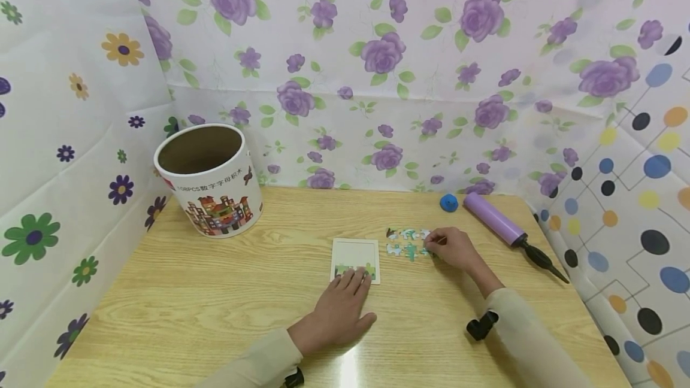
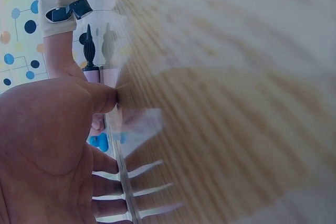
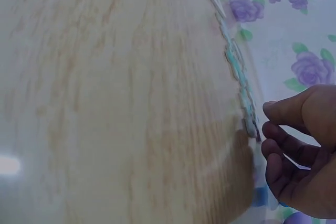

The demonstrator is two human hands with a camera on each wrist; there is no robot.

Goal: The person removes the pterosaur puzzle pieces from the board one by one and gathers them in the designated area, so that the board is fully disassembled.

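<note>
My left hand (image 1: 342, 310) lies with straight fingers across the near edge of a small square puzzle tray (image 1: 356, 242). Green puzzle pieces (image 1: 369, 269) fill the tray's near part, and my fingertips rest over some of them. In the left wrist view the palm of the left hand (image 2: 47, 145) shows with its fingers on the tray's edge. To the tray's right, loose puzzle pieces (image 1: 411, 251) lie in two short rows. My right hand (image 1: 454, 248) hovers at their right end, thumb and fingers bent. The right wrist view shows a gap between thumb (image 3: 286, 109) and forefinger, close to the row's end.
A large white bucket (image 1: 226, 196) with printed building blocks stands at the back left. At the back right are a small blue toy (image 1: 448, 202) and a purple hand pump (image 1: 496, 218) with a black nozzle. Patterned cloths (image 1: 345, 106) border the wooden table (image 1: 215, 292).
</note>
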